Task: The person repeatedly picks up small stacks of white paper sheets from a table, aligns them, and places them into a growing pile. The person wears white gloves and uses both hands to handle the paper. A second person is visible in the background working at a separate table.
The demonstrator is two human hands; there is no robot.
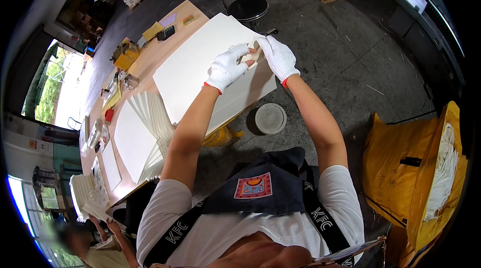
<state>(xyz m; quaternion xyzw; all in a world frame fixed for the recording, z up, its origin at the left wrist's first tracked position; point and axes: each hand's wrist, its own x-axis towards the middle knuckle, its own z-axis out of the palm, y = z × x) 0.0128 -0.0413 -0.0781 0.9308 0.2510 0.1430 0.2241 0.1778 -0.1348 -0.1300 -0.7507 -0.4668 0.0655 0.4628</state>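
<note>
Both my hands wear white knitted gloves with red cuffs, and they meet over the right end of a stack of large white paper sheets (193, 57). My left hand (229, 69) rests on the paper with bent fingers; its bare thumb and forefinger tips stand apart. Just right of it, my right hand (278, 58) has its fingers closed at the sheets' far right edge. A pale bent piece of paper shows between the two hands. Below my left hand, the top sheet's edge casts a shadow on the paper underneath. My right palm is hidden.
Fanned white sheets (145, 117) lie left on the wooden table (188, 12), with a calculator (166, 33) and yellow box (125, 55) beyond. A black chair (245, 5) stands behind, a round grey lid (270, 118) below, a yellow sack (401, 167) at right. Another person (95, 243) works lower left.
</note>
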